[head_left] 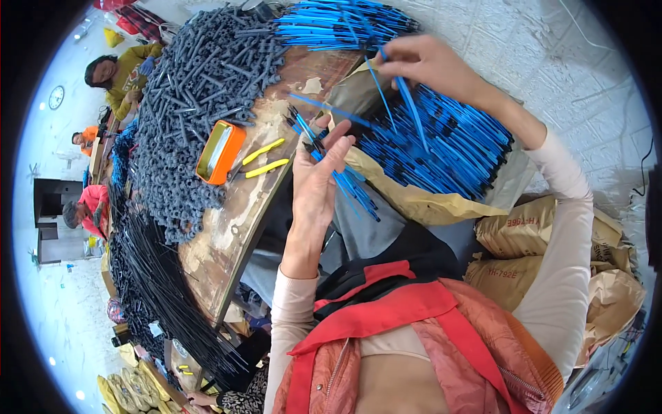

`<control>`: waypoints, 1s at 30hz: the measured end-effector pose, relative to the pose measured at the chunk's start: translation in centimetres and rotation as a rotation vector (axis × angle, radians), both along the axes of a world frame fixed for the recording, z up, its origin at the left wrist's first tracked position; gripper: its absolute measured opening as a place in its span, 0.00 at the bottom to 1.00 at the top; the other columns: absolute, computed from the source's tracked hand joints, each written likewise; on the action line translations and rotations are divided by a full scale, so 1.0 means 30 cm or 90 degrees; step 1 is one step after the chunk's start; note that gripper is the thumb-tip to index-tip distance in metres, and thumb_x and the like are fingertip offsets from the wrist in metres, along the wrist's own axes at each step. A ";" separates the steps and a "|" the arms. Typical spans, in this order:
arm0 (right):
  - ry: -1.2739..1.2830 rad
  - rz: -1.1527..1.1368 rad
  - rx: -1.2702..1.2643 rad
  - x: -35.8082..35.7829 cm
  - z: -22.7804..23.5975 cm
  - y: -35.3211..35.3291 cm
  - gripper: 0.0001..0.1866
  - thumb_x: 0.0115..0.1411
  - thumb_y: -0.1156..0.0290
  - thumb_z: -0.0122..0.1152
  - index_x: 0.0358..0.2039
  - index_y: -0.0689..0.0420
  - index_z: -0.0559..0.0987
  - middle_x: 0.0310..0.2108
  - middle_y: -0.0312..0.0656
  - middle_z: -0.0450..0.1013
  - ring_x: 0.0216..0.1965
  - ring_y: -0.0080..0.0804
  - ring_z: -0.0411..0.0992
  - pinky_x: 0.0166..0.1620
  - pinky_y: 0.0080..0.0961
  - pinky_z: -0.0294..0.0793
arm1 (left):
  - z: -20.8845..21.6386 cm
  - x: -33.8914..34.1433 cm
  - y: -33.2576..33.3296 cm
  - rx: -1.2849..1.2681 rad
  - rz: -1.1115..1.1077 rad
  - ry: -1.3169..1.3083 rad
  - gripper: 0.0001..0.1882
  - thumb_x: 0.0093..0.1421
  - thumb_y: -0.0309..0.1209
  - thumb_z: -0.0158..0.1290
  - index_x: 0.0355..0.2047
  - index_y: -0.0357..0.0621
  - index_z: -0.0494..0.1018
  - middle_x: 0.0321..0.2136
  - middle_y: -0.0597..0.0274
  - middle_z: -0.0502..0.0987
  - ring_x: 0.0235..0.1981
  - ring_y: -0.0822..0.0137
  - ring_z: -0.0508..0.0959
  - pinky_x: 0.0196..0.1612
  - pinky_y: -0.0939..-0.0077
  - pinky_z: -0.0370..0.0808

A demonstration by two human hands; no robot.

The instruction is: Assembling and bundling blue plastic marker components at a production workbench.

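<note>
My left hand [316, 169], palm up, is closed round a small bundle of thin blue rods with black ends [356, 191], which stick out on both sides of it. My right hand [424, 65] is raised above an open brown paper sack [420, 207], with fingertips pinched on one or more blue rods [412, 114]. These rods are smeared by motion, so I cannot tell how many it holds. More blue rods with black tips [452, 141] fill the sack in a dense layer.
On the worn wooden table [238, 210] are a large heap of grey plastic parts [200, 76], an orange box [221, 153], yellow-handled pliers [264, 159] and long black rods [162, 276]. Another blue pile [345, 24] lies at its far end. Closed sacks [510, 276] stand at right. Other people sit at left.
</note>
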State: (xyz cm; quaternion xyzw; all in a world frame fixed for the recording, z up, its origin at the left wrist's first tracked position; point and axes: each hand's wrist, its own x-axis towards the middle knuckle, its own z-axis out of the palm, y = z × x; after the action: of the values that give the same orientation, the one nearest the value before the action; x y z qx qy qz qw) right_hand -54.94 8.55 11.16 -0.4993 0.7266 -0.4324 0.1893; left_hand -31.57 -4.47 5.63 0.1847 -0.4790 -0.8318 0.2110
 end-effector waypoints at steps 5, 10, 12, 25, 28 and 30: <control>0.100 0.058 -0.172 0.081 0.026 -0.010 0.13 0.64 0.72 0.58 0.46 0.64 0.78 0.35 0.38 0.77 0.33 0.20 0.75 0.39 0.18 0.74 | -0.029 0.002 -0.062 -0.026 0.065 0.018 0.27 0.59 0.25 0.59 0.58 0.41 0.64 0.53 0.52 0.75 0.42 0.72 0.78 0.33 0.84 0.70; 0.455 0.076 -0.263 0.061 0.055 -0.037 0.13 0.64 0.71 0.57 0.47 0.61 0.78 0.35 0.43 0.76 0.34 0.31 0.75 0.39 0.23 0.75 | -0.038 -0.008 -0.094 -0.006 0.101 0.047 0.28 0.55 0.18 0.60 0.56 0.40 0.65 0.48 0.51 0.77 0.39 0.74 0.78 0.30 0.85 0.68; 0.542 0.156 -0.203 0.083 0.071 -0.067 0.14 0.60 0.75 0.56 0.48 0.56 0.77 0.33 0.44 0.71 0.36 0.42 0.73 0.37 0.30 0.75 | -0.043 -0.018 -0.090 -0.005 0.089 0.022 0.29 0.54 0.18 0.61 0.56 0.40 0.65 0.47 0.53 0.78 0.39 0.76 0.77 0.29 0.86 0.65; 0.711 0.183 -0.213 0.080 0.213 -0.111 0.14 0.59 0.71 0.55 0.45 0.48 0.78 0.28 0.40 0.67 0.33 0.39 0.73 0.33 0.34 0.73 | -0.092 0.075 -0.123 0.052 0.236 -0.017 0.25 0.56 0.17 0.52 0.56 0.43 0.66 0.44 0.58 0.78 0.36 0.71 0.77 0.30 0.81 0.64; 0.811 0.235 -0.071 0.035 0.213 -0.133 0.15 0.62 0.68 0.54 0.49 0.42 0.78 0.27 0.40 0.65 0.30 0.40 0.72 0.33 0.35 0.72 | -0.093 0.054 -0.136 0.065 0.224 -0.006 0.25 0.58 0.16 0.49 0.57 0.41 0.64 0.45 0.55 0.77 0.36 0.68 0.77 0.27 0.82 0.67; 0.826 0.175 -0.139 0.019 0.287 -0.158 0.15 0.63 0.67 0.54 0.49 0.43 0.79 0.27 0.39 0.67 0.30 0.39 0.72 0.33 0.34 0.72 | -0.090 0.051 -0.120 0.050 0.221 0.019 0.23 0.57 0.18 0.51 0.53 0.44 0.68 0.43 0.60 0.79 0.36 0.72 0.77 0.30 0.81 0.65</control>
State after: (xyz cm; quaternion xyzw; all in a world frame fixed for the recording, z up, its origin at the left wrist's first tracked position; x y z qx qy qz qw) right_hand -54.38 3.80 19.77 -0.7624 0.5748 -0.0875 -0.2842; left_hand -30.04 -8.08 2.95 0.2606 -0.4040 -0.8036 0.3510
